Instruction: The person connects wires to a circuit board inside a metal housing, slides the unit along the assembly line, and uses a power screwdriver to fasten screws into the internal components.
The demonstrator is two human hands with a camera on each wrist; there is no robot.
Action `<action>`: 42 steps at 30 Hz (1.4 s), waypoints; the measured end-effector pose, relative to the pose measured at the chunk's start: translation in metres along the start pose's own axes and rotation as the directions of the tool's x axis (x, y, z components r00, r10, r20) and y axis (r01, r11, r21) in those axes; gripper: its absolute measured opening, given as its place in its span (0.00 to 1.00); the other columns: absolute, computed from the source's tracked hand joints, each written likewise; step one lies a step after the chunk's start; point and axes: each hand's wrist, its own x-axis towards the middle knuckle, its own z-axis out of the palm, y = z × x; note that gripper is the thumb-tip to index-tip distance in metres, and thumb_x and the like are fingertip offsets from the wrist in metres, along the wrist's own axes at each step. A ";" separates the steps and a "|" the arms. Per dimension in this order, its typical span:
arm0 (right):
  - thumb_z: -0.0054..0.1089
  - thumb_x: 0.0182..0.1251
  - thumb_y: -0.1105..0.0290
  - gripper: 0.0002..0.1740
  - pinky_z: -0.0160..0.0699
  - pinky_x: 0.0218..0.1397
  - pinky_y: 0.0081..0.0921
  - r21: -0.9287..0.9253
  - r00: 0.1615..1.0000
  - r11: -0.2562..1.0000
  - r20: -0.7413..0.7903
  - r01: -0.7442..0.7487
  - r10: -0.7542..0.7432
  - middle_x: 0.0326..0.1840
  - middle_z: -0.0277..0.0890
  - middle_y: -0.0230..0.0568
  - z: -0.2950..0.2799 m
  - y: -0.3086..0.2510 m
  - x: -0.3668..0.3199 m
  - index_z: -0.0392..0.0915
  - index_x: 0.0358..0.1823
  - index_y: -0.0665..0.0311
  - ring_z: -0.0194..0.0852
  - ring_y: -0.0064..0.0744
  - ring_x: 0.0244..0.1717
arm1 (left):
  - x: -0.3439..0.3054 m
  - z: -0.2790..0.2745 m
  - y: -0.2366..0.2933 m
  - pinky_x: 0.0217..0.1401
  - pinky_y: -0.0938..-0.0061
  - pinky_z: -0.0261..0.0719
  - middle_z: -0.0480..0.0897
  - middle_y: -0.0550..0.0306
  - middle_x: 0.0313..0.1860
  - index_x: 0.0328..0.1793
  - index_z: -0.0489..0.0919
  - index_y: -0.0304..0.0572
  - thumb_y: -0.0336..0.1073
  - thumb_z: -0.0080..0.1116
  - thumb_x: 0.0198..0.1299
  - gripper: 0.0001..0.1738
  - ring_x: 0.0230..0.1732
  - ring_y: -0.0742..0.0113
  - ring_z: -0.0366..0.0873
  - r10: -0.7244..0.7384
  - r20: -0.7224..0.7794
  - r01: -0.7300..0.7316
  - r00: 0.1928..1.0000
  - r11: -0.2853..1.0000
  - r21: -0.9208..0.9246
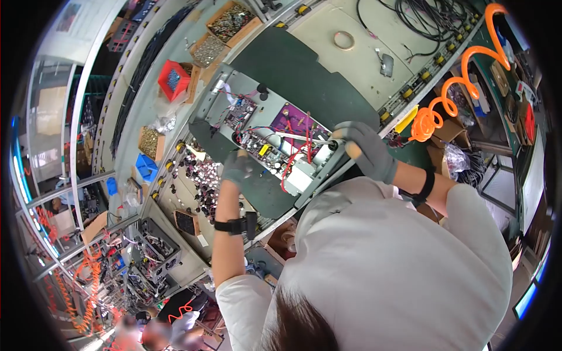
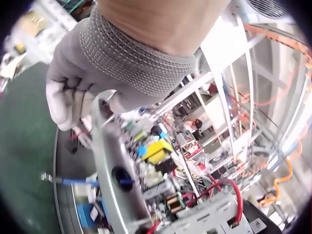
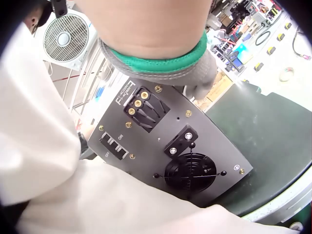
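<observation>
An open grey machine chassis (image 1: 275,137) lies on the bench, packed with circuit boards, a purple board (image 1: 291,120) and red wires. My gloved left hand (image 1: 237,168) is at its near left side; in the left wrist view the fingers (image 2: 61,105) curl over the metal side rail (image 2: 122,180). My gloved right hand (image 1: 366,151) grips the top edge at the chassis's right end. The right wrist view shows that end's rear panel (image 3: 146,161), with an ON/OFF switch (image 3: 113,146), three brass terminals and a round fan grille (image 3: 190,171). Much of the right hand is hidden behind the panel there.
A dark green mat (image 1: 328,82) lies under the chassis. Boxes of small parts (image 1: 234,23) and a red bin (image 1: 174,80) line the far left side. A tape roll (image 1: 343,40) and black cables (image 1: 433,23) lie at the back. An orange coiled hose (image 1: 448,105) hangs at right.
</observation>
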 end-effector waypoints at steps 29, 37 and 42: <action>0.57 0.58 0.67 0.19 0.72 0.49 0.39 -0.324 0.955 0.905 0.020 -0.274 0.296 0.48 0.68 0.47 -0.020 0.029 -0.014 0.70 0.52 0.57 0.69 0.52 0.48 | -0.020 0.111 0.106 0.59 0.54 0.73 0.68 0.50 0.48 0.47 0.69 0.34 0.32 0.47 0.59 0.12 0.48 0.55 0.70 0.074 -0.130 -0.148 0.989 0.373 -0.916; 0.53 0.62 0.64 0.20 0.72 0.49 0.38 -0.176 0.894 0.886 0.061 -0.428 0.444 0.50 0.67 0.49 0.010 0.037 -0.027 0.68 0.55 0.59 0.70 0.52 0.49 | -0.026 0.067 0.069 0.61 0.48 0.70 0.70 0.33 0.57 0.52 0.67 0.27 0.34 0.39 0.64 0.17 0.58 0.41 0.70 0.152 0.291 0.127 0.944 0.648 -0.751; 0.52 0.63 0.63 0.22 0.72 0.48 0.40 -0.288 0.939 0.894 -0.092 -0.344 0.331 0.51 0.67 0.51 0.021 0.036 0.003 0.66 0.57 0.61 0.70 0.54 0.48 | -0.080 0.024 0.067 0.30 0.79 0.75 0.83 0.55 0.40 0.50 0.78 0.38 0.40 0.50 0.61 0.17 0.32 0.69 0.81 0.205 0.119 -0.191 0.971 0.974 -0.118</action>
